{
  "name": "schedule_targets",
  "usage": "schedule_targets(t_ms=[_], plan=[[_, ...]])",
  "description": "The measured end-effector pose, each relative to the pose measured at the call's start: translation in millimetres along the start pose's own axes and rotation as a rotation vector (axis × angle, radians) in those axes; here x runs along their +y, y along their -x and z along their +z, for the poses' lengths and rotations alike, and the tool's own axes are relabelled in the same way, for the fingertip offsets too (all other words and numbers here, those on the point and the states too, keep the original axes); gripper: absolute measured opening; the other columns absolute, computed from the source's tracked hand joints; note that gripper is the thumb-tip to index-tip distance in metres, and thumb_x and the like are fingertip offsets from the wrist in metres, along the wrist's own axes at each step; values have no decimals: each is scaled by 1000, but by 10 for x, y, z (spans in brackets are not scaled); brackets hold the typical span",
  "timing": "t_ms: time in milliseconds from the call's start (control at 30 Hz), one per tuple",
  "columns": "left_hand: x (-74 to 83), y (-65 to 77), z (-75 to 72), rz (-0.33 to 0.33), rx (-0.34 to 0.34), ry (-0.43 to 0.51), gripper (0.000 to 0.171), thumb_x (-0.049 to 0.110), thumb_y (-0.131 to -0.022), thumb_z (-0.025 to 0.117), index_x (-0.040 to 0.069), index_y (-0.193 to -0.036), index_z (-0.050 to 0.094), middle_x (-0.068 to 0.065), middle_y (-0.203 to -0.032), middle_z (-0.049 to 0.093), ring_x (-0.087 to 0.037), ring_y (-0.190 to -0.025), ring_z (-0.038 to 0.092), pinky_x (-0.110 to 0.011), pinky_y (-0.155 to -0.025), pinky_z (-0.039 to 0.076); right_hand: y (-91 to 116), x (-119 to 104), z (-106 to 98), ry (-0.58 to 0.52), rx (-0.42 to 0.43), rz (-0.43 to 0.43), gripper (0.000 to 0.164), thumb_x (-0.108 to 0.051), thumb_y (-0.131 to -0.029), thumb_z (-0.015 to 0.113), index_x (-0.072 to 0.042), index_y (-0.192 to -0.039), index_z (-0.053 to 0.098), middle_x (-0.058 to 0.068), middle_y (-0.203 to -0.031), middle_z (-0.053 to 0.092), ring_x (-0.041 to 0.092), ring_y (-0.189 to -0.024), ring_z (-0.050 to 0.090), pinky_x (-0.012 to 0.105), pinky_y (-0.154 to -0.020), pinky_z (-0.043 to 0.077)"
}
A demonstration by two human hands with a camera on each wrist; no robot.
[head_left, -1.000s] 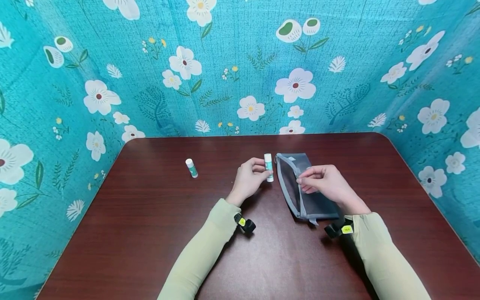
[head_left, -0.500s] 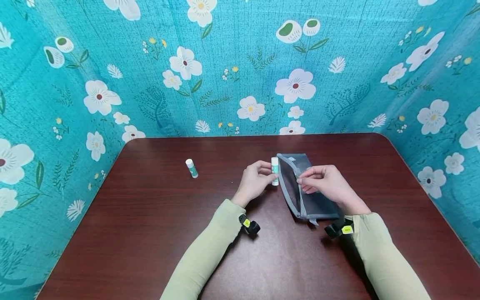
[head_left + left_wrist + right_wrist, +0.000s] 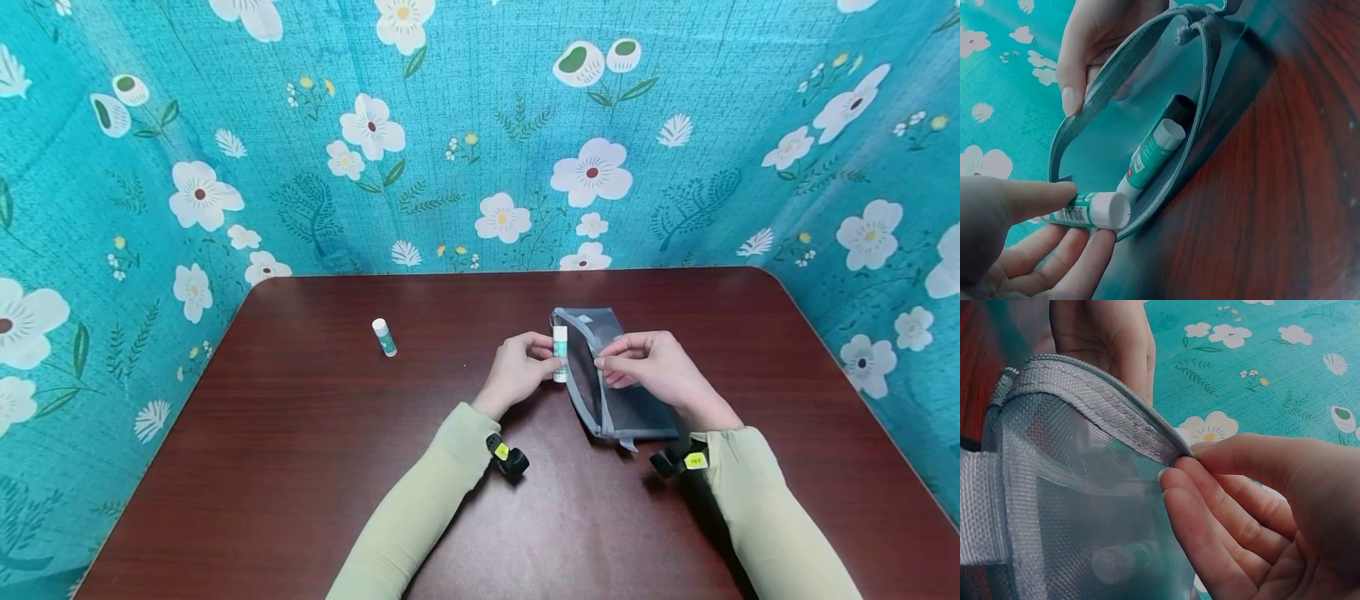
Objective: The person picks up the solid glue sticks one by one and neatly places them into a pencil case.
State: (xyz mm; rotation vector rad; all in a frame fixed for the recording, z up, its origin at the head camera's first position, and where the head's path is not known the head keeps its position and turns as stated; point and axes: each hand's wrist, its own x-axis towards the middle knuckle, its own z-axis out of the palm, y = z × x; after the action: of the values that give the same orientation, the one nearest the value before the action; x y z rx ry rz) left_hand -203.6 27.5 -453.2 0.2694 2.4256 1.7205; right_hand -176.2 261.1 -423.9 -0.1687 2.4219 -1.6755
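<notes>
My left hand (image 3: 517,372) pinches a white and green glue stick (image 3: 560,354) between thumb and fingers, at the left side of the mouth of a grey mesh zip pouch (image 3: 637,412). In the left wrist view, its white cap points toward the opening. My right hand (image 3: 654,367) pinches the zipper edge (image 3: 1094,394) of the pouch between thumb and forefinger, keeping the mouth spread. Inside the pouch lie another glue stick (image 3: 1150,156) and, behind it, something with a black end (image 3: 1180,109), the rest of which is mostly hidden.
A further glue stick (image 3: 385,338) lies on the dark red-brown table (image 3: 300,433), left of both hands. Behind the table hangs a turquoise flowered cloth (image 3: 450,167). Each wrist wears a small black camera on a strap.
My left hand has carried the glue stick right and slightly nearer to me, from beside the pouch to its open mouth. My right hand and the pouch stay in place.
</notes>
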Motion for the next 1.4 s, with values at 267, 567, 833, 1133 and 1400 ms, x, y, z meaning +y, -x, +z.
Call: schedule_targets(t_ms=[267, 567, 833, 1133, 1400], plan=[[33, 19, 52, -81, -14, 137, 29, 8, -88, 81, -1, -113, 69, -4, -84, 69, -17, -66, 72, -28, -65, 60, 2, 5, 0, -1, 0, -10, 32, -21, -90, 81, 5, -107, 74, 18, -86, 74, 32, -75, 73, 38, -72, 62], [38, 14, 93, -140, -19, 174, 29, 7, -87, 82, -2, -112, 68, -5, -83, 70, -20, -69, 74, -31, -67, 61, -7, 16, 8, -7, -3, -11, 33, -21, -90, 81, 6, -108, 73, 18, -86, 74, 31, -74, 73, 38, -71, 62], [60, 12, 142, -204, -1, 150, 27, 11, -87, 83, 1, -108, 69, -2, -80, 72, -20, -70, 74, -31, -67, 61, -12, 32, 12, -4, -3, -16, 31, -20, -90, 81, 6, -107, 74, 18, -86, 74, 32, -73, 74, 39, -71, 62], [51, -12, 205, -226, 0, 140, 28, 11, -86, 83, 1, -108, 70, -2, -79, 73, -21, -71, 75, -30, -65, 61, -6, 29, 15, -7, -7, -20, 31, -19, -91, 81, 6, -107, 74, 18, -87, 74, 32, -74, 74, 39, -71, 62], [53, 7, 181, -183, -27, 154, 35, 15, -87, 83, -1, -116, 71, -1, -82, 73, -24, -74, 75, -34, -69, 61, -3, 18, 10, -11, -8, -24, 34, -17, -92, 80, 10, -110, 72, 19, -88, 74, 31, -74, 74, 39, -71, 62]])
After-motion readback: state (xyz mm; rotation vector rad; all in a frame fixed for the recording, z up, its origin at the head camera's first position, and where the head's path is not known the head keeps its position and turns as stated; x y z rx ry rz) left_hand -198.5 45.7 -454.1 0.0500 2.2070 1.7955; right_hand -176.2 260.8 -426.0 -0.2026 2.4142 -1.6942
